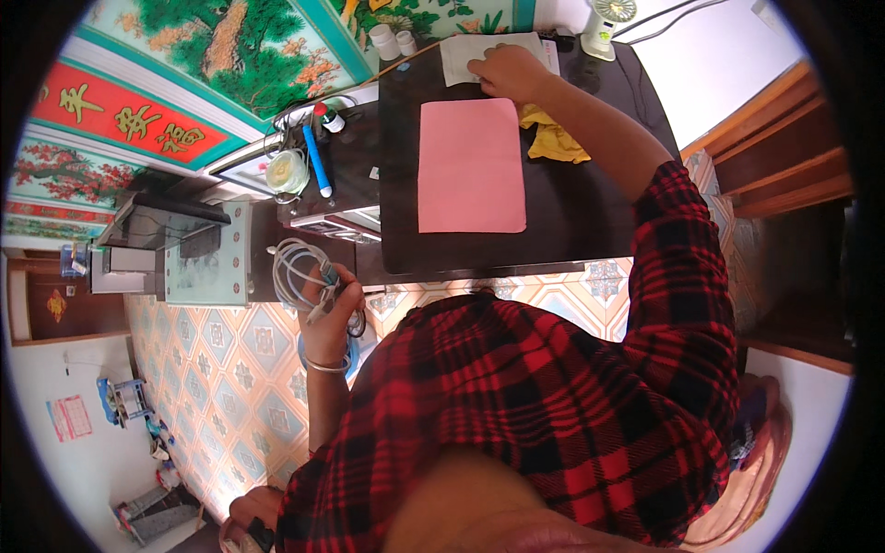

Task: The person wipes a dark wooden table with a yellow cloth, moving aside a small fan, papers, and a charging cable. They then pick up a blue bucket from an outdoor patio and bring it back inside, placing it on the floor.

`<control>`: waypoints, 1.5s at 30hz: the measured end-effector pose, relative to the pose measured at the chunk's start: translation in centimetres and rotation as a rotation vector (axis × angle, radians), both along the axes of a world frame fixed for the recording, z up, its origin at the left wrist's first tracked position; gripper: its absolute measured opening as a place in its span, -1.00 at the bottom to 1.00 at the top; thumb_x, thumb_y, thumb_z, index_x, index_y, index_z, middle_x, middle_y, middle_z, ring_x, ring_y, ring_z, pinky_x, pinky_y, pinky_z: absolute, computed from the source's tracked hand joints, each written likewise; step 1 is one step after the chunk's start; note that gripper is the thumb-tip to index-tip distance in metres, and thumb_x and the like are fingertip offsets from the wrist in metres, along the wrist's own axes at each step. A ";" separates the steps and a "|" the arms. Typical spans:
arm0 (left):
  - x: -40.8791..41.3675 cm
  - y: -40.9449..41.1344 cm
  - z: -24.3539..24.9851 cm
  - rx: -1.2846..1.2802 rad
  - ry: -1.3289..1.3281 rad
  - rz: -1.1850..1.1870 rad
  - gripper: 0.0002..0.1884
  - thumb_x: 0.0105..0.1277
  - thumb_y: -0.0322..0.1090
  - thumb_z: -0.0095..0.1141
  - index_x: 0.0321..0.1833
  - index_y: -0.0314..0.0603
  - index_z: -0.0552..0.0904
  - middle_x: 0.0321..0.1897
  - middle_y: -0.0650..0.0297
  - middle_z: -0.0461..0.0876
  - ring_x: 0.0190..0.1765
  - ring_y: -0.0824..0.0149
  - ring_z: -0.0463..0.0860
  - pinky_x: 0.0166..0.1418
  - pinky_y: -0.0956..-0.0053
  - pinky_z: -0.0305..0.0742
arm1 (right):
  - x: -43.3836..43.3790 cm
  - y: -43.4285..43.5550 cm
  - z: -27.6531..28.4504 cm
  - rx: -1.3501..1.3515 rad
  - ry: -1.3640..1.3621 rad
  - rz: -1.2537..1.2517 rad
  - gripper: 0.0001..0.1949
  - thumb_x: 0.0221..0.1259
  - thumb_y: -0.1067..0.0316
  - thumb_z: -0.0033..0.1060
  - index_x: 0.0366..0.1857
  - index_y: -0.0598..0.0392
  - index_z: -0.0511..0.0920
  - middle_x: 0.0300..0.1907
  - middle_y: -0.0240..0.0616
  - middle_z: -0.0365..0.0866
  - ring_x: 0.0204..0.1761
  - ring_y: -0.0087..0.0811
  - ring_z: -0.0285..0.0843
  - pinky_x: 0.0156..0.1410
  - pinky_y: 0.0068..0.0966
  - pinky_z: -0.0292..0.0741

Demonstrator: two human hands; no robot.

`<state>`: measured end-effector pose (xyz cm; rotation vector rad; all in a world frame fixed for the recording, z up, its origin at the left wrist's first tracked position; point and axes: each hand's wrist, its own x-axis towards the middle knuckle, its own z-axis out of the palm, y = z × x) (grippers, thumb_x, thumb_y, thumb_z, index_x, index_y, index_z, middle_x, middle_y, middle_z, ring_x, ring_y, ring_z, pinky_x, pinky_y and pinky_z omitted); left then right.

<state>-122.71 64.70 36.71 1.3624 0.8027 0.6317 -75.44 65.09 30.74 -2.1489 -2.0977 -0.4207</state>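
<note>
My left hand is raised at the near left of the dark table, closed around a coiled bundle of white and grey cables. At the table's far side my right hand rests on a white paper or cloth sheet, fingers bent; whether it grips the sheet cannot be seen. A pink rectangular sheet lies flat in front of that hand. Under my right forearm sits a crumpled yellow cloth.
A small fan and white bottles stand at the far edge. On the lower surface to the left are a blue stick-shaped object, a red-capped bottle and a round clear container. A wooden chair or cabinet is at right.
</note>
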 end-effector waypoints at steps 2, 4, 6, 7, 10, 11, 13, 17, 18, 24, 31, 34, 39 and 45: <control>-0.2 -0.1 0.0 -0.036 -0.029 0.017 -0.79 0.27 -0.53 0.24 -0.09 -0.24 0.52 -0.36 0.29 0.55 -0.37 0.46 0.56 -0.29 0.60 0.44 | -0.8 0.3 0.1 0.004 -0.004 -0.044 -0.69 0.14 0.13 0.17 -0.06 -0.04 0.58 -0.30 -0.10 0.64 -0.16 -0.05 0.64 -0.07 -0.10 0.54; -0.4 -0.1 0.1 -0.028 -0.013 0.004 -0.79 0.26 -0.53 0.23 -0.08 -0.25 0.52 -0.36 0.29 0.55 -0.37 0.45 0.56 -0.29 0.59 0.45 | -1.5 0.8 0.3 0.000 0.043 -0.076 -0.69 0.14 0.13 0.18 -0.05 -0.05 0.58 -0.29 -0.10 0.65 -0.16 -0.05 0.65 -0.08 -0.10 0.54; -0.4 -0.1 0.1 -0.033 -0.024 0.005 -0.78 0.26 -0.54 0.24 -0.08 -0.25 0.52 -0.36 0.28 0.54 -0.36 0.43 0.56 -0.29 0.58 0.45 | -2.0 1.3 0.6 -0.013 0.079 -0.081 -0.68 0.15 0.11 0.20 -0.05 -0.05 0.59 -0.29 -0.10 0.67 -0.15 -0.05 0.66 -0.10 -0.11 0.55; -0.4 -0.1 0.2 -0.014 -0.025 0.001 -0.78 0.27 -0.51 0.24 -0.08 -0.25 0.51 -0.39 0.28 0.54 -0.38 0.43 0.55 -0.30 0.57 0.43 | -2.2 1.5 0.7 -0.013 0.059 -0.092 -0.68 0.16 0.11 0.20 -0.05 -0.05 0.59 -0.30 -0.10 0.67 -0.16 -0.06 0.66 -0.10 -0.11 0.55; -0.2 0.0 0.2 0.019 -0.024 -0.010 -0.78 0.30 -0.45 0.24 -0.07 -0.26 0.50 -0.46 0.28 0.52 -0.41 0.43 0.52 -0.32 0.55 0.41 | -2.3 1.8 0.8 -0.060 0.027 -0.098 -0.71 0.18 0.15 0.18 -0.04 -0.05 0.59 -0.31 -0.10 0.67 -0.15 -0.06 0.66 -0.09 -0.11 0.56; -0.1 0.0 0.2 0.013 -0.021 -0.014 -0.78 0.30 -0.46 0.23 -0.07 -0.26 0.50 -0.46 0.28 0.52 -0.41 0.42 0.53 -0.32 0.55 0.41 | -2.2 1.8 0.7 -0.078 0.023 -0.104 -0.73 0.19 0.18 0.16 -0.05 -0.05 0.59 -0.29 -0.10 0.67 -0.14 -0.06 0.66 -0.08 -0.11 0.56; -0.2 -0.1 0.0 -0.007 -0.022 -0.003 -0.78 0.29 -0.48 0.22 -0.07 -0.26 0.50 -0.46 0.28 0.52 -0.41 0.42 0.53 -0.31 0.55 0.42 | -2.1 1.7 0.3 -0.085 -0.006 -0.095 -0.76 0.22 0.26 0.11 -0.05 -0.05 0.60 -0.24 -0.09 0.66 -0.10 -0.06 0.66 -0.05 -0.12 0.57; -1.6 -0.1 -0.9 -0.008 0.038 0.028 -0.80 0.28 -0.51 0.20 -0.08 -0.25 0.52 -0.45 0.29 0.52 -0.41 0.43 0.53 -0.31 0.56 0.42 | -1.3 1.6 -0.8 0.001 -0.081 -0.099 -0.78 0.26 0.34 0.02 -0.06 -0.05 0.60 -0.15 -0.07 0.64 -0.04 -0.04 0.65 0.00 -0.13 0.57; -2.2 0.1 -1.1 -0.003 0.083 0.041 -0.80 0.28 -0.51 0.21 -0.08 -0.24 0.52 -0.44 0.30 0.53 -0.41 0.43 0.53 -0.31 0.57 0.42 | -0.9 1.6 -1.0 0.020 -0.081 -0.065 -0.78 0.27 0.35 0.00 -0.06 -0.05 0.60 -0.13 -0.06 0.64 -0.03 -0.03 0.65 0.01 -0.13 0.58; -5.9 1.3 -2.6 -0.078 0.076 0.219 -0.82 0.26 -0.55 0.22 -0.13 -0.20 0.54 -0.41 0.33 0.56 -0.38 0.50 0.52 -0.28 0.62 0.38 | 4.4 1.2 -1.9 0.242 0.566 -0.370 -0.81 0.44 0.21 -0.04 -0.15 0.06 0.54 -0.18 -0.03 0.60 -0.12 0.06 0.59 -0.05 -0.17 0.52; -7.0 2.6 -3.9 -0.088 0.032 0.194 -0.88 0.32 -0.49 0.17 -0.19 -0.15 0.49 -0.27 0.18 0.66 -0.40 0.49 0.52 -0.29 0.61 0.36 | 9.3 -0.2 0.6 0.730 0.910 -0.411 -0.66 0.33 0.15 -0.10 -0.20 0.27 0.54 -0.32 0.02 0.62 -0.18 -0.09 0.54 -0.02 -0.17 0.39; -5.5 4.8 -3.0 -0.119 0.043 0.150 -0.90 0.35 -0.47 0.14 -0.19 -0.16 0.48 -0.13 0.01 0.69 -0.41 0.49 0.52 -0.30 0.57 0.41 | 8.5 -0.7 3.1 0.761 1.316 -0.346 -0.59 0.39 0.08 -0.09 -0.10 0.29 0.57 -0.20 -0.13 0.64 -0.08 -0.20 0.54 0.08 -0.25 0.41; -0.9 7.6 -2.2 -0.186 -0.207 -0.038 -0.83 0.45 -0.23 0.13 -0.12 -0.14 0.49 0.06 -0.14 0.65 -0.41 0.45 0.53 -0.27 0.49 0.48 | -3.7 1.0 6.7 0.544 1.665 0.013 -0.40 0.48 -0.08 -0.09 0.29 0.32 0.41 0.28 0.03 0.46 0.33 -0.25 0.35 0.48 -0.32 0.20; -0.7 8.0 -5.6 -0.575 -0.677 -0.194 -0.61 0.49 0.01 0.01 0.14 -0.13 0.49 0.24 0.01 0.54 -0.22 0.37 0.58 -0.07 0.39 0.55 | -28.8 2.0 5.3 0.091 1.427 0.369 -0.77 0.31 0.27 -0.02 -0.16 0.22 0.50 -0.34 0.02 0.63 -0.25 -0.10 0.67 -0.14 -0.20 0.55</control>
